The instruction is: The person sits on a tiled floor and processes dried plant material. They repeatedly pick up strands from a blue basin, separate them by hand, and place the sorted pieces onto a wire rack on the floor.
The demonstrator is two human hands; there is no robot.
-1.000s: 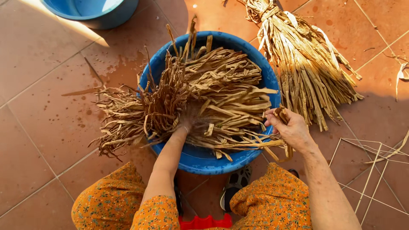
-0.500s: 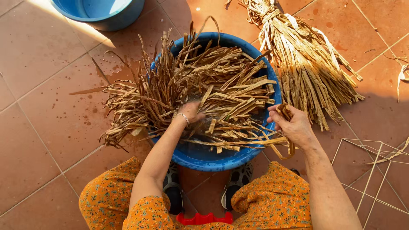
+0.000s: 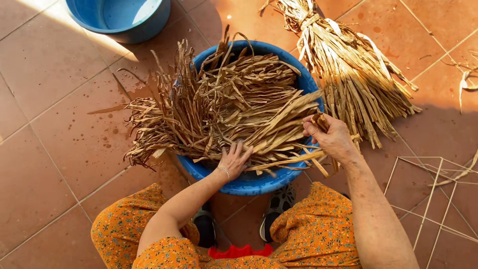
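Observation:
A blue plastic basin [image 3: 251,182] sits on the tiled floor between my knees, heaped with long dried brown leaf strips [image 3: 219,107] that spill over its left rim. My left hand [image 3: 234,160] lies flat, fingers spread, on the near part of the heap. My right hand [image 3: 331,138] is at the basin's right rim, closed around the ends of several strips. Orange flowered clothing covers my legs at the bottom.
A tied bundle of dried strips [image 3: 348,69] lies on the floor at the upper right. A second blue basin [image 3: 122,19] stands at the top left. A frame of thin pale sticks [image 3: 430,199] lies at the right. Wet spots mark the terracotta tiles.
My left hand has drawn back from deep in the heap toward the near rim. The strips have shifted and spread further over the left rim. My right hand stays at the right rim.

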